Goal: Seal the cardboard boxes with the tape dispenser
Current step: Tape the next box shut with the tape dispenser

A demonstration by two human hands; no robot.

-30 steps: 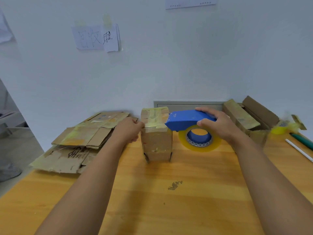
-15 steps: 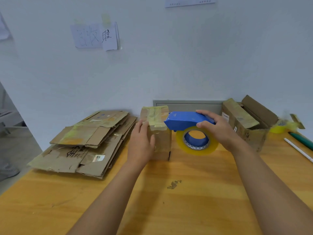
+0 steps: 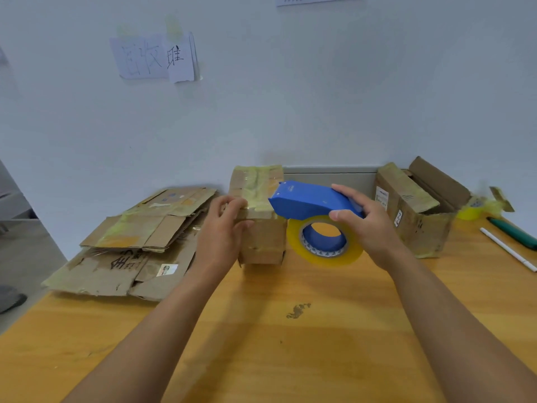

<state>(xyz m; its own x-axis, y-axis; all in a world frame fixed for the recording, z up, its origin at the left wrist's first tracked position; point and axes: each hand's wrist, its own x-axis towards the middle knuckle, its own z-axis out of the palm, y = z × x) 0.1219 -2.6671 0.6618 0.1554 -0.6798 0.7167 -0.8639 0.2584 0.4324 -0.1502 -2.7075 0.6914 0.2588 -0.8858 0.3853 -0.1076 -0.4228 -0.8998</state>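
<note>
- flattened cardboard pile [image 3: 136,245] at left of frame, lying on the wooden table [image 3: 261,344], its right edge just beside the left hand
- paper notes [image 3: 157,58] stuck to the wall, upper left
- left hand [image 3: 222,234] left of centre, fingers curled over the near top-left edge of the small cardboard box [image 3: 263,219], thumb on its front face: grasping it
- small cardboard box at frame centre, upright on the table against the wall, yellowish tape already across its top
- tape dispenser [image 3: 312,199], blue, just right of centre, nose touching the box's top right edge; yellow tape roll [image 3: 325,242] hangs under it beside the box's right side
- right hand [image 3: 363,225] wraps the dispenser's rear, fingers on top, thumb on the near side
- second cardboard box [image 3: 418,210] at right, flaps open
- far right edge: yellow roll [image 3: 472,207], green pen [image 3: 513,232], white pen [image 3: 508,253] on the table
</note>
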